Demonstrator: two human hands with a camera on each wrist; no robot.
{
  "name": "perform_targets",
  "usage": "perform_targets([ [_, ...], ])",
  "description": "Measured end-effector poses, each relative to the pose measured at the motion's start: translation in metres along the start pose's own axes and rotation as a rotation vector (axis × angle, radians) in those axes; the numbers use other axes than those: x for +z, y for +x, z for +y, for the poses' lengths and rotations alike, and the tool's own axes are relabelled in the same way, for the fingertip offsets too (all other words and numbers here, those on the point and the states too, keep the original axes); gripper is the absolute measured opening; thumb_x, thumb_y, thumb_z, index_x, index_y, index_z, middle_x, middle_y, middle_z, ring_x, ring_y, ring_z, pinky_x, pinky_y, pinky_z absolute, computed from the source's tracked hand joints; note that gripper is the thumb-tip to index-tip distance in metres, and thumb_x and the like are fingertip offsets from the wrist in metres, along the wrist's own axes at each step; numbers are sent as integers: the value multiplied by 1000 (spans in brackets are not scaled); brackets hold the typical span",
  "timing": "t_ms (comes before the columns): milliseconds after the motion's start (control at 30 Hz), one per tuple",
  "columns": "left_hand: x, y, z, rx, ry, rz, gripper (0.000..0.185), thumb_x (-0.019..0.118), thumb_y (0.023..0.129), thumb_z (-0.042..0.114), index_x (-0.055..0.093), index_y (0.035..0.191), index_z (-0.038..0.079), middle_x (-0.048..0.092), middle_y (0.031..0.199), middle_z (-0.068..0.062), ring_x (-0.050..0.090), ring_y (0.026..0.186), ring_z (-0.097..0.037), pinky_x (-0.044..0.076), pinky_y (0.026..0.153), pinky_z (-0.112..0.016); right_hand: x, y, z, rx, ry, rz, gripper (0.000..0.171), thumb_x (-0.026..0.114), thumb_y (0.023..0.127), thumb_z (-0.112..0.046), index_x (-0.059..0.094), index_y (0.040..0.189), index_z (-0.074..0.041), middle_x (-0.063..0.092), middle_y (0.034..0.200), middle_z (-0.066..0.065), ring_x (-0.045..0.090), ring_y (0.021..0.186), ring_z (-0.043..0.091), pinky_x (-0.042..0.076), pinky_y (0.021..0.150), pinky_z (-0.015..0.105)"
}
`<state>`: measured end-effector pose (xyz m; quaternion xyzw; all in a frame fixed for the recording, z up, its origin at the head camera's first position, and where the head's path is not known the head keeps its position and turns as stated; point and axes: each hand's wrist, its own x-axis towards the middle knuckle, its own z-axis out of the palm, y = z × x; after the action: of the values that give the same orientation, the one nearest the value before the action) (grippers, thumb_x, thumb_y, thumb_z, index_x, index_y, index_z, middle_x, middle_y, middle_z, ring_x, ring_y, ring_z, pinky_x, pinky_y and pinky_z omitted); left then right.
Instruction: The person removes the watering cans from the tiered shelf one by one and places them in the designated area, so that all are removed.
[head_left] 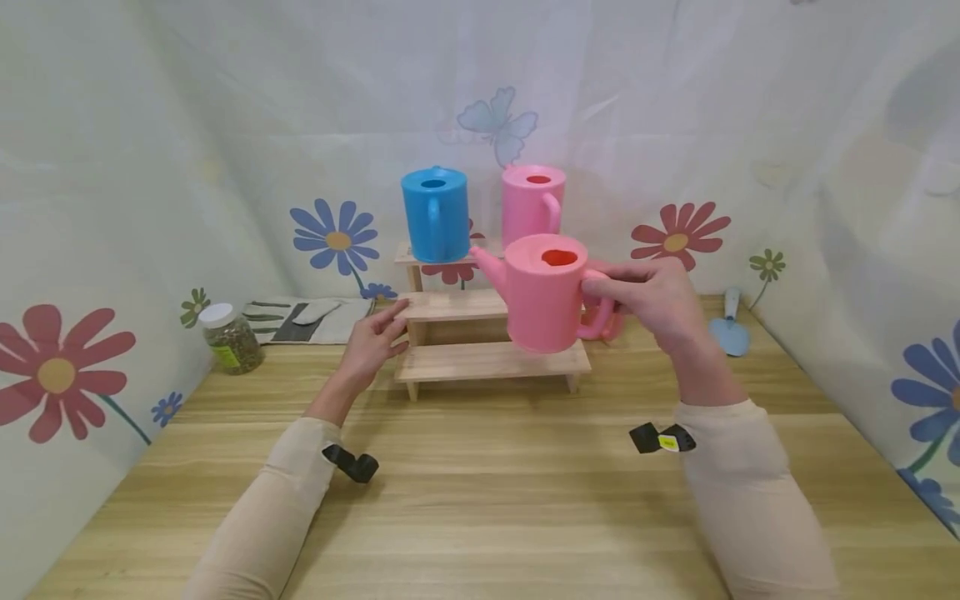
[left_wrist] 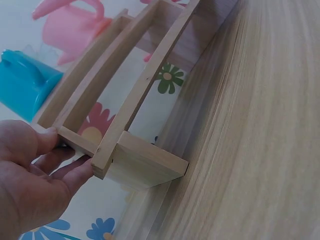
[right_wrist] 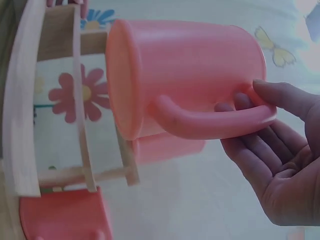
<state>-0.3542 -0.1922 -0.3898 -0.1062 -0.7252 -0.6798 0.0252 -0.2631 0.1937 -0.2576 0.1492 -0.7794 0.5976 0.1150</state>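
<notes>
Wooden table (head_left: 480, 500), right hand (head_left: 652, 300) around pink watering can (head_left: 543, 292) handle.

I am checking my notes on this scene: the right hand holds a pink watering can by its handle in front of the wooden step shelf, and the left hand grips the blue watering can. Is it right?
Not quite. The left hand touches the left end of the wooden step shelf, not the blue watering can, which stands untouched on the top step, as the head view shows. The right hand does hold the pink watering can by its handle.
</notes>
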Motion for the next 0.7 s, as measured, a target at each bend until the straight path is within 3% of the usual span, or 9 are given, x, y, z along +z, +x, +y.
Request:
perform_targets([
  [100,-2,0,-1,1,1,-3,42,46,95,18,43,137,18,29,144,-5,38,123,-30,40,92,-46,-16,3,-1,22,36,42,37,78,72,-26,71,100,-3,67,84,11,64,78,27,54,69,31],
  [367,-2,0,2,5,1,-9,42,46,95,17,42,137,17,29,144,-4,38,122,-30,40,92,-46,-71,0,10,115,212,129,33,78,71,-16,70,98,0,69,81,11,66,77,23,53,70,29],
  [700,-1,-1,2,8,-3,-6,42,46,95,16,42,137,16,29,144,-4,38,122,-30,41,92,-45,-119,-6,27,219,206,230,34,79,70,-21,71,98,-4,69,79,7,66,77,18,53,65,24],
])
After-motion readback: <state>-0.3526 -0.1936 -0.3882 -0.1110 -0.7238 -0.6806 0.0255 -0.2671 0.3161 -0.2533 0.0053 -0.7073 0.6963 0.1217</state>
